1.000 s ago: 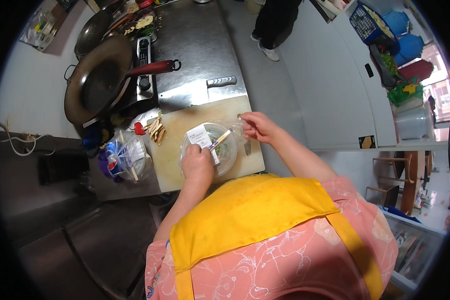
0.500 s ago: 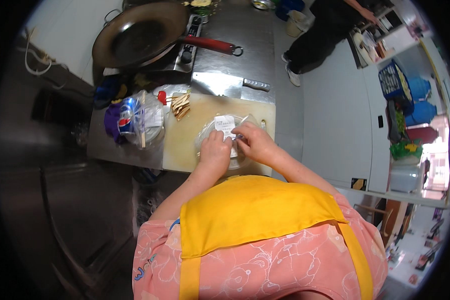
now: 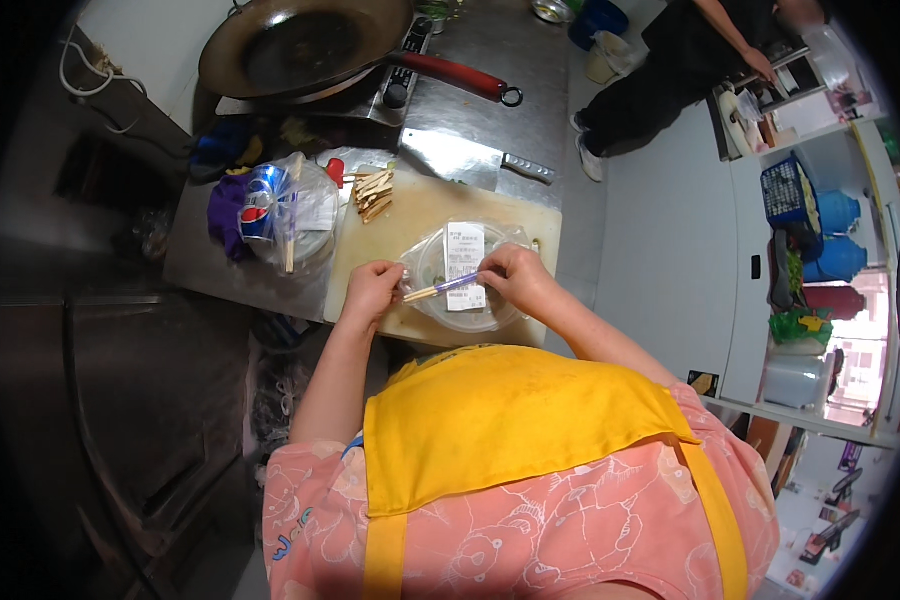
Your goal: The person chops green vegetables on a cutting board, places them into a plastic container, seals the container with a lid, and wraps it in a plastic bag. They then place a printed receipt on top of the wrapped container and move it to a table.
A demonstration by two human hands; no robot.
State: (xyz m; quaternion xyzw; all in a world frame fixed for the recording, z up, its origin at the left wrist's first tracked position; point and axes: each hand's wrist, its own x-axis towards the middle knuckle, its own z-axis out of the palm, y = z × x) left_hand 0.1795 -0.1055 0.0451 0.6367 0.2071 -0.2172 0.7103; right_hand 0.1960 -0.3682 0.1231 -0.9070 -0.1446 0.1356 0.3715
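A round, clear-lidded takeaway container sits in a clear plastic bag on the pale cutting board. Across its top lie a white printed receipt and a slanting pair of wooden chopsticks with a purple band. My left hand is closed in a pinch on the bag's left edge, close to the chopstick tips. The fingers of my right hand close on the chopsticks' other end, over the receipt; what else they pinch is partly hidden.
Left of the board stands another bagged container with a blue can and chopsticks. Cut strips lie at the board's far left corner. A cleaver rests behind it. A large wok extends its red handle rightward. Another person stands far right.
My left hand has moved left, off the container's middle to the bag's edge. The receipt and chopsticks are now uncovered. My right hand remains near the receipt. The whole view has shifted slightly.
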